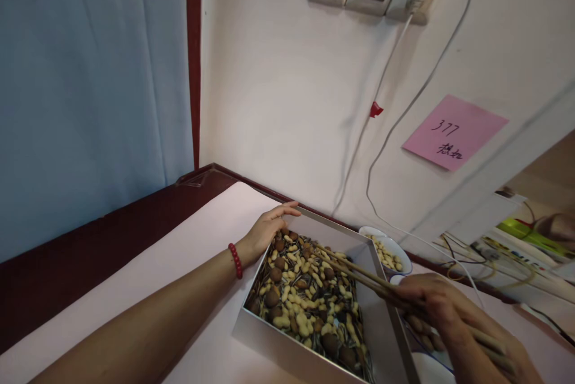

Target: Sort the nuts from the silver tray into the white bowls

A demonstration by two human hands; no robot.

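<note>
My left hand [269,225] rests on the far left corner of a white box [291,342], its fingers stretched out over the rim. A mix of peanuts [304,324], striped sunflower seeds and round brown nuts [272,297] fills the bottom of the box. My right hand [449,306] is closed around a pair of wooden chopsticks [359,273]. Their tips reach over the box into the peanuts near its far side. Whether the tips grip a nut I cannot tell.
Right of the box stands a white bowl [402,249] of peanuts. Another bowl of brown nuts [422,330] is partly hidden by my right hand. White cables [381,150] hang down the wall beside a pink note [456,132]. A blue curtain [90,72] borders the left.
</note>
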